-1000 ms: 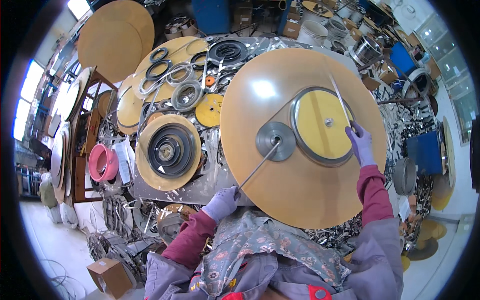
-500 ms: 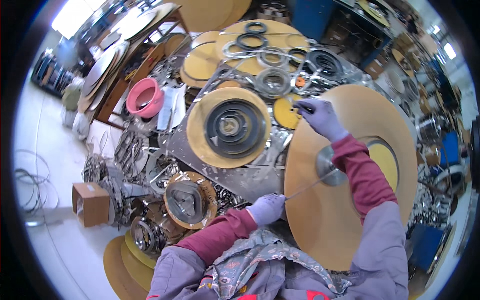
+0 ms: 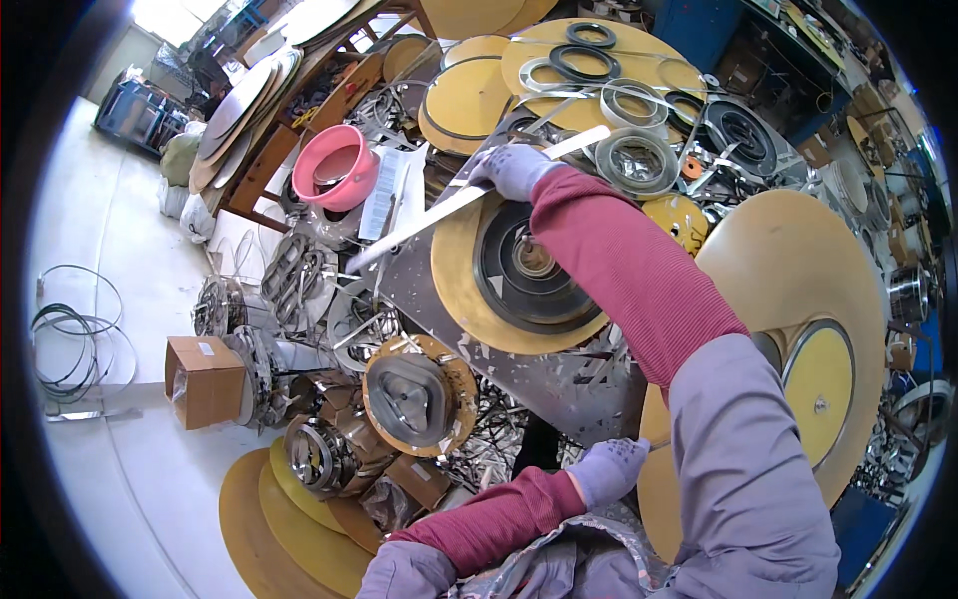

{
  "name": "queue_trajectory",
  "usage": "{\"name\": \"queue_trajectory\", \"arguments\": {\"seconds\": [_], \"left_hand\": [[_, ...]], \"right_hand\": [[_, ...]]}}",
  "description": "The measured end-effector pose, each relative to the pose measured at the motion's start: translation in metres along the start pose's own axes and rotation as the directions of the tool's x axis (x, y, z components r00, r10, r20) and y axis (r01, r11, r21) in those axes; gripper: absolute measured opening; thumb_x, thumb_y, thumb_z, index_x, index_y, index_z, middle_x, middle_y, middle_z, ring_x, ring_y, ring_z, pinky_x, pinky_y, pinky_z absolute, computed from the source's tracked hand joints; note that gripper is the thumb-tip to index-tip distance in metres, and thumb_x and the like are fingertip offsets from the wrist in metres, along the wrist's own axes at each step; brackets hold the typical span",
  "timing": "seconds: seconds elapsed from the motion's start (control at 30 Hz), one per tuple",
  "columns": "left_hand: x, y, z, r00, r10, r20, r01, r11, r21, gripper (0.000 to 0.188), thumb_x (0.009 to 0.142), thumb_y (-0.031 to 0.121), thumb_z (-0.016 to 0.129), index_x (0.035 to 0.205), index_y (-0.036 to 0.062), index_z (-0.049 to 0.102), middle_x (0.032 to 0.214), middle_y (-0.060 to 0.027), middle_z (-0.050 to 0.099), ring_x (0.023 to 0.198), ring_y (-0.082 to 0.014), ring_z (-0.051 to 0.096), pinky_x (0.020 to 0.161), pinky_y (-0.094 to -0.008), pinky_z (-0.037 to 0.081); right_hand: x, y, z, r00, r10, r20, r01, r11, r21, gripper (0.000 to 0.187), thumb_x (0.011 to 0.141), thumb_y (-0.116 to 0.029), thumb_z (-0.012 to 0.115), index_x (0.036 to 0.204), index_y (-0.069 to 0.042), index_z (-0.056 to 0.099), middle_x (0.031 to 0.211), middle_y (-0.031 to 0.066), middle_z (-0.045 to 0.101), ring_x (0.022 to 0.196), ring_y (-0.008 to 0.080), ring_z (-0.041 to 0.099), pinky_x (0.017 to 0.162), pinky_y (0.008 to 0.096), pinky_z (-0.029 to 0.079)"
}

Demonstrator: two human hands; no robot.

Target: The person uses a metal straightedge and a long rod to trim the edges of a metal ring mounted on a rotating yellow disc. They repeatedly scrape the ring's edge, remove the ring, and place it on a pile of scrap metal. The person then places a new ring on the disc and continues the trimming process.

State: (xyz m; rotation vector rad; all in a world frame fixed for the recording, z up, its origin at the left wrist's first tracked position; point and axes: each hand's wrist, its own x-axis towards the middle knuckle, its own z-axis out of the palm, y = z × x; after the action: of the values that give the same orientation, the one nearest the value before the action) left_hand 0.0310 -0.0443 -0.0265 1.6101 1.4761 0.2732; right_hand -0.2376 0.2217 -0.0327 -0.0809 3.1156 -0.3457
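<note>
My right hand (image 3: 514,172), in a pale lilac glove, reaches far across the bench. Its fingers are closed around a long flat silver metal strip (image 3: 424,222) that slants over a tan disc (image 3: 454,290) bearing a dark coil (image 3: 509,299). Low in the view, my gloved left hand (image 3: 611,471) is closed on the end of a thin strip (image 3: 657,444); the rest of that strip disappears behind my right sleeve. Beside it stands a large tan disc (image 3: 798,250) with a yellow round centre (image 3: 820,394), partly covered by my right arm.
A pink bucket (image 3: 337,170) stands left of the bench (image 3: 419,270). Rings and coils (image 3: 639,165) lie on yellow discs (image 3: 529,60) at the back. Metal scraps and a cardboard box (image 3: 205,381) are at the left, with more discs (image 3: 289,529) at lower left.
My right hand has swung from the large disc leftward over the bench and now grips the long flat strip. My left hand keeps its hold on the thin strip. The whole view has shifted.
</note>
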Motion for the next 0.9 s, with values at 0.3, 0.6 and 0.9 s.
{"name": "queue_trajectory", "arguments": {"seconds": [0.3,0.6,0.9], "left_hand": [[0.004,-0.002,-0.002,0.992,-0.045,-0.115,0.037,0.997,-0.070,0.017,0.087,0.015,0.048,0.097,0.0011,0.047,0.072,-0.0199,0.061,0.072,-0.0383,0.061,0.065,-0.0480,0.047],[-0.003,-0.010,-0.024,0.998,0.030,-0.053,-0.027,0.998,0.051,0.016,0.084,0.013,0.049,0.091,-0.0014,0.050,0.075,-0.0230,0.060,0.074,-0.0399,0.060,0.068,-0.0482,0.046],[0.002,-0.001,-0.039,0.998,0.058,0.005,-0.058,0.993,0.099,0.018,0.087,0.016,0.050,0.087,-0.0012,0.054,0.077,-0.0247,0.059,0.077,-0.0419,0.058,0.068,-0.0477,0.045]], "right_hand": [[-0.179,0.082,-0.011,0.899,0.338,-0.279,-0.353,0.935,-0.006,0.024,0.082,-0.008,0.046,0.098,-0.009,0.063,0.096,0.0145,0.063,0.097,0.0289,0.060,0.083,0.0398,0.047],[-0.594,0.039,-0.070,0.538,0.762,-0.360,-0.840,0.519,-0.155,0.030,0.078,-0.008,0.057,0.107,-0.014,0.062,0.112,0.0091,0.059,0.103,0.0273,0.057,0.089,0.0365,0.045],[-0.691,-0.016,-0.177,0.084,0.974,-0.212,-0.832,-0.049,-0.553,0.044,0.079,-0.040,0.065,0.115,-0.017,0.051,0.107,0.0088,0.058,0.101,0.0236,0.059,0.080,0.0357,0.050]]}}
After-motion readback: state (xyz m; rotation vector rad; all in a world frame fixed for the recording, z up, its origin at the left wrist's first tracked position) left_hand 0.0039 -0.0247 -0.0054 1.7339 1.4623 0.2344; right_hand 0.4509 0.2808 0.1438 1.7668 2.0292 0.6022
